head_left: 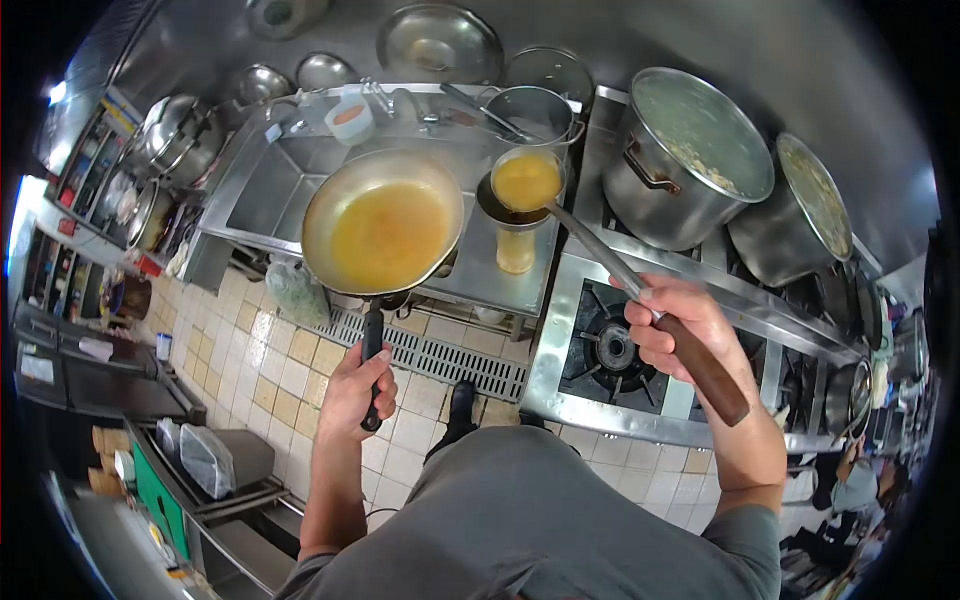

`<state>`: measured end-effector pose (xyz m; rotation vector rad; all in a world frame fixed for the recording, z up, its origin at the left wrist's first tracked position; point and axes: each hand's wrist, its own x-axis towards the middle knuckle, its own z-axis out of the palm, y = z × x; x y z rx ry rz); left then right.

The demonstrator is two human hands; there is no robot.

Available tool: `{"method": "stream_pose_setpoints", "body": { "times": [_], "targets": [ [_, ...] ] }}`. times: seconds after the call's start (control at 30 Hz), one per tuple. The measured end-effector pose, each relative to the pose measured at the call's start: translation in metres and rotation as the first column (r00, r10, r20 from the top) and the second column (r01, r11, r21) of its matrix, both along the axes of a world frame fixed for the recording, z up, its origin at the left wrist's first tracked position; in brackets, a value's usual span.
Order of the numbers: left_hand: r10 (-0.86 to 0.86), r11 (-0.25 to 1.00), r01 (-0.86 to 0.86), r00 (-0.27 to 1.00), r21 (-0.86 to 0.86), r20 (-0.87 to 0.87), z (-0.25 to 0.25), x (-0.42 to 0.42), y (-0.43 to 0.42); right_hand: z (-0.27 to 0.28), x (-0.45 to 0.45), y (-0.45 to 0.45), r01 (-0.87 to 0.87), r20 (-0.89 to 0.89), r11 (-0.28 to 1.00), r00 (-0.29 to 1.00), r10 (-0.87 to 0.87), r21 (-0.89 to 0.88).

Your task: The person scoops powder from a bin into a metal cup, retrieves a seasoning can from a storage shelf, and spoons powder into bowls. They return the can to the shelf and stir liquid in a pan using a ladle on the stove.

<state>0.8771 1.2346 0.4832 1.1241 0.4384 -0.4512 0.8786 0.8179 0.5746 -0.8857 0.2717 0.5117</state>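
My left hand is closed round the black handle of a frying pan, which holds a yellow-orange liquid and hangs in front of the sink. My right hand grips a long ladle by its metal shaft, near the brown wooden grip. The ladle's round bowl, full of yellow liquid, is above a dark-rimmed metal container on the steel counter. Just in front of that container stands a jar with pale yellow contents.
Two tall stockpots with cloudy liquid stand at the back right, behind a gas burner. A sink, a strainer pot and a small white tub are at the back. Another person is at the far right.
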Motion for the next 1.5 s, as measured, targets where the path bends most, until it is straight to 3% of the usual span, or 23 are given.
{"method": "stream_pose_setpoints", "body": {
  "times": [0.2, 0.57, 0.67, 0.9, 1.07, 1.27, 1.5],
  "targets": [
    [-0.116, 0.991, 0.114, 0.993, 0.067, 0.015, 0.011, 0.034, 0.048, -0.011, -0.010, 0.049, 0.111, 0.050, 0.957, 0.994, -0.101, -0.268],
    [-0.263, 0.963, 0.255, 0.959, 0.087, 0.101, 0.039, 0.066, 0.061, -0.037, -0.026, 0.083, 0.190, 0.155, 0.892, 0.978, -0.137, -0.411],
    [-0.297, 0.953, 0.284, 0.946, 0.109, 0.129, 0.043, 0.070, 0.053, -0.034, -0.029, 0.081, 0.121, 0.181, 0.806, 0.983, -0.018, -0.579],
    [-0.331, 0.938, 0.314, 0.936, 0.147, 0.119, 0.054, 0.079, 0.029, -0.035, -0.041, 0.071, 0.115, 0.234, 0.752, 0.971, 0.053, -0.649],
    [-0.369, 0.924, 0.342, 0.916, 0.174, 0.159, 0.059, 0.078, 0.011, -0.030, -0.052, 0.071, 0.175, 0.284, 0.623, 0.956, 0.078, -0.762],
    [-0.334, 0.941, 0.323, 0.933, 0.099, 0.135, 0.061, 0.083, -0.003, -0.021, -0.057, 0.056, 0.190, 0.270, 0.758, 0.963, -0.018, -0.624],
    [-0.307, 0.947, 0.287, 0.940, 0.142, 0.146, 0.055, 0.098, -0.006, -0.017, -0.064, 0.042, 0.228, 0.290, 0.776, 0.955, -0.062, -0.588]
  ]
}}
